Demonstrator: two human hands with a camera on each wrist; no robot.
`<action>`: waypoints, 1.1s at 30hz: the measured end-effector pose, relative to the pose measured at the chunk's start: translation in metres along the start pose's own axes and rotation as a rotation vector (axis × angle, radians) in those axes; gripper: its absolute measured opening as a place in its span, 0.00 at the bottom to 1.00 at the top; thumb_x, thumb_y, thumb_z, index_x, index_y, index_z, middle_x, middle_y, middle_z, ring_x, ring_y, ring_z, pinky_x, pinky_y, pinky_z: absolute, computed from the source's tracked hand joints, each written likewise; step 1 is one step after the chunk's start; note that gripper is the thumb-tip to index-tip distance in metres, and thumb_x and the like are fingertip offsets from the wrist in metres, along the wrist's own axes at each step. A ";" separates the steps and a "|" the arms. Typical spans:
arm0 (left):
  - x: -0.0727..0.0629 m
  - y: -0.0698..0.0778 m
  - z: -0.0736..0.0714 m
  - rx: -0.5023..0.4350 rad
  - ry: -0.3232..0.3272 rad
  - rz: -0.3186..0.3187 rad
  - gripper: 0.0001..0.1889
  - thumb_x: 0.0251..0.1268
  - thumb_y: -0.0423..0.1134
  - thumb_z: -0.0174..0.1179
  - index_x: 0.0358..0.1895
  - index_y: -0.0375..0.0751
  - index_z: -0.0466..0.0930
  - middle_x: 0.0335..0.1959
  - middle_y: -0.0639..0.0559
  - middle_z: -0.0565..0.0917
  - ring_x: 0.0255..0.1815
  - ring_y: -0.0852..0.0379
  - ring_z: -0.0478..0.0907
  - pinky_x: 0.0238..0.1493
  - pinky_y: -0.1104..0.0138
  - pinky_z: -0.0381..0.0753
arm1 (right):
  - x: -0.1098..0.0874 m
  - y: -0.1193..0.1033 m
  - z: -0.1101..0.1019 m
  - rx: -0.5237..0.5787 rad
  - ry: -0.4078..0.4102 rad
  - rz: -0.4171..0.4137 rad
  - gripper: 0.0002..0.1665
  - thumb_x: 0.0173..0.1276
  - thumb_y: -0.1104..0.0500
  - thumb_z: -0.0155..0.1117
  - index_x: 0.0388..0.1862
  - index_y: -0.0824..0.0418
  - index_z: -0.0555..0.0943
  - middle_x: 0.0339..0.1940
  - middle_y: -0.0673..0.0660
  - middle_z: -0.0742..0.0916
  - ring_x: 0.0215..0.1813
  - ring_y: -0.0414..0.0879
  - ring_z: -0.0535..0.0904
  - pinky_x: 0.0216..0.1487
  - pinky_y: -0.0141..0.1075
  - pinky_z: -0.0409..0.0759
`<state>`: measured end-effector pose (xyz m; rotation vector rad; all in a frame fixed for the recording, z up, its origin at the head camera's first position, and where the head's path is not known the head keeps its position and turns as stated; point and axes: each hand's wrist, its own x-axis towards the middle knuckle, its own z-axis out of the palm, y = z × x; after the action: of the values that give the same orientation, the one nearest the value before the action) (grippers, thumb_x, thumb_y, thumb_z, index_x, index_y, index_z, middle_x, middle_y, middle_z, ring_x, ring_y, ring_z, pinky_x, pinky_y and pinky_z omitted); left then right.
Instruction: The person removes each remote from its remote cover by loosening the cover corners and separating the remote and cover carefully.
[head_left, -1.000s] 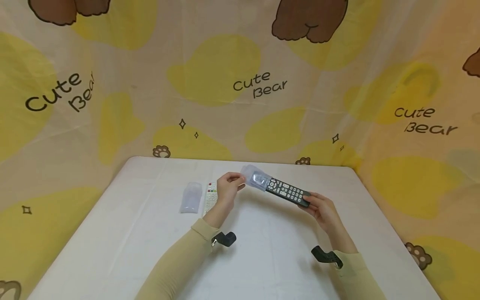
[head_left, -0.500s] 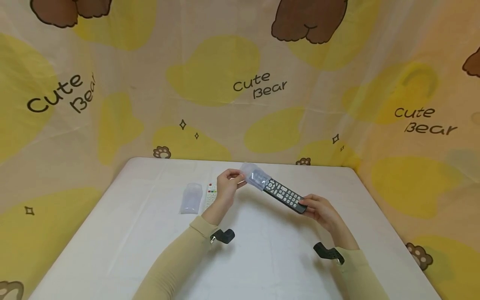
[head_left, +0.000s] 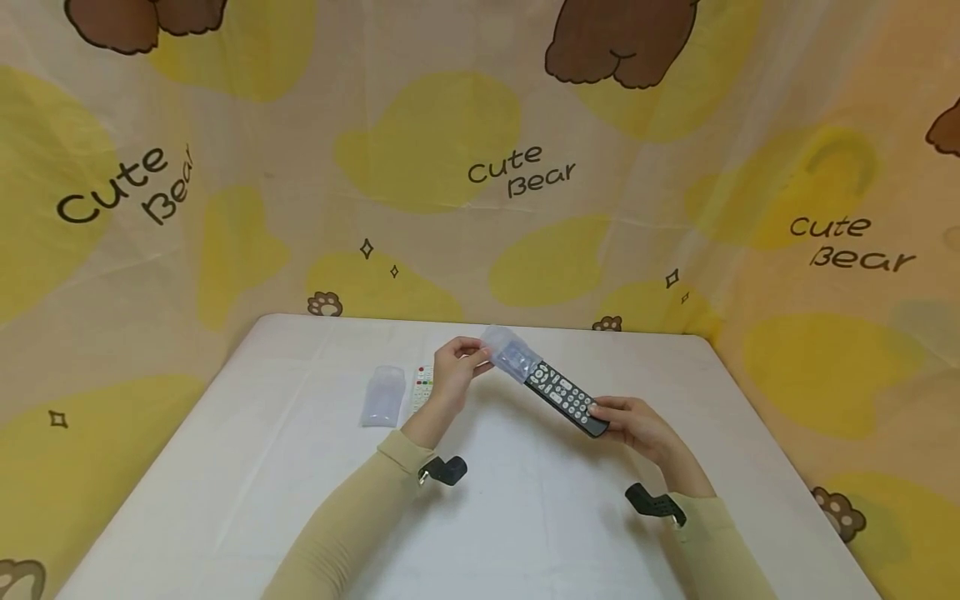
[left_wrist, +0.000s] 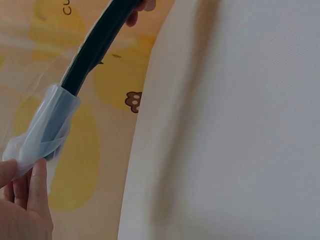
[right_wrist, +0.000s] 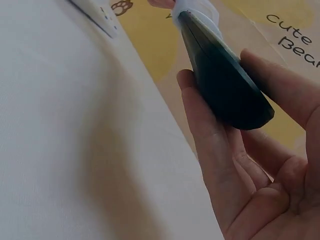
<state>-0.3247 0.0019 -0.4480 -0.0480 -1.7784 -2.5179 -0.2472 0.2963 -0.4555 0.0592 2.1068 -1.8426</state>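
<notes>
A black remote control (head_left: pixel 564 395) with pale buttons is held tilted above the table, its upper end inside a translucent plastic sleeve (head_left: pixel 512 353). My left hand (head_left: pixel 455 375) pinches the far end of that sleeve between thumb and fingers, as the left wrist view also shows at the sleeve (left_wrist: pixel 47 127). The lower end of the remote is gripped by my right hand (head_left: pixel 647 432), thumb on the button side. In the right wrist view the dark underside of the remote (right_wrist: pixel 225 85) sits between thumb and fingers.
A white remote (head_left: pixel 422 387) lies on the white table (head_left: pixel 525 517), partly hidden behind my left forearm. Just left of it lies another translucent sleeve (head_left: pixel 383 397). A patterned cloth (head_left: pixel 420 142) hangs behind the table's far edge.
The remote's lower end has swung down and slightly left with my right hand, so it slants more steeply. My left hand stays nearly in place, holding the sleeve.
</notes>
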 end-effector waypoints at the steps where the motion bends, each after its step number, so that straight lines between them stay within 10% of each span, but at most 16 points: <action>1: 0.000 0.000 0.000 0.003 -0.006 0.000 0.08 0.57 0.20 0.59 0.40 0.23 0.75 0.30 0.47 0.74 0.33 0.56 0.79 0.42 0.60 0.84 | 0.000 0.000 0.000 -0.001 -0.006 0.004 0.36 0.65 0.57 0.64 0.63 0.79 0.65 0.43 0.57 0.83 0.39 0.42 0.82 0.42 0.33 0.83; 33: 0.006 0.010 -0.002 0.076 -0.031 -0.047 0.09 0.55 0.24 0.64 0.40 0.26 0.78 0.29 0.47 0.80 0.30 0.55 0.84 0.37 0.59 0.85 | -0.002 0.005 0.007 -0.109 -0.130 -0.036 0.28 0.67 0.55 0.62 0.55 0.78 0.74 0.39 0.54 0.85 0.34 0.40 0.82 0.36 0.32 0.83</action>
<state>-0.3300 -0.0037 -0.4392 -0.0435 -1.9068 -2.4918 -0.2426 0.2911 -0.4600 -0.1224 2.1253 -1.6994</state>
